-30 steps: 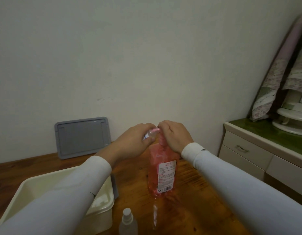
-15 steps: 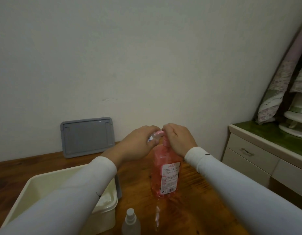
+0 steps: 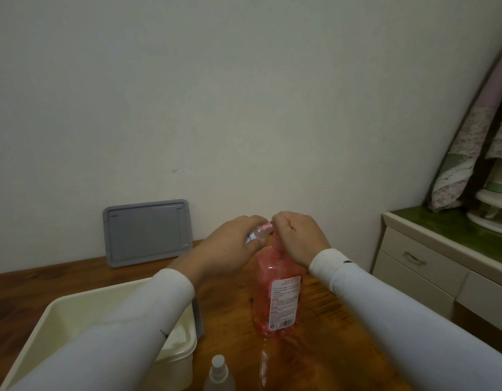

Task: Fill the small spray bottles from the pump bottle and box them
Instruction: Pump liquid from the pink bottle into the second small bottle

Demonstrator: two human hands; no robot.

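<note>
Since the earlier frames almost nothing in the work itself has moved: both hands stay at the top of the pump bottle, and only the head has drifted, sliding everything a little rightward in the head view. In that view the left hand (image 3: pixel 230 244) curls round a small spray bottle (image 3: pixel 259 231), tipped on its side with its open mouth against the pump spout, while the right hand (image 3: pixel 299 238) is curled over the pump head, pressing down on it. The pink pump bottle (image 3: pixel 276 294) stands upright near the middle of the table (image 3: pixel 323 348), and a second spray bottle (image 3: pixel 219 373), capped, waits at the near edge. To do this step well, I would keep the small mouth tight under the spout, press slowly in short strokes, and watch the level so nothing runs over the fingers. The cream box (image 3: pixel 179 351) sits at the near left corner, a grey strip just showing behind it; a grey lid (image 3: pixel 148 232) leans on the wall (image 3: pixel 244 94) at the far edge. The wood is glossy and mirrors the bottle. A drawer unit (image 3: pixel 421 266) with a green top stands beside the right edge.
</note>
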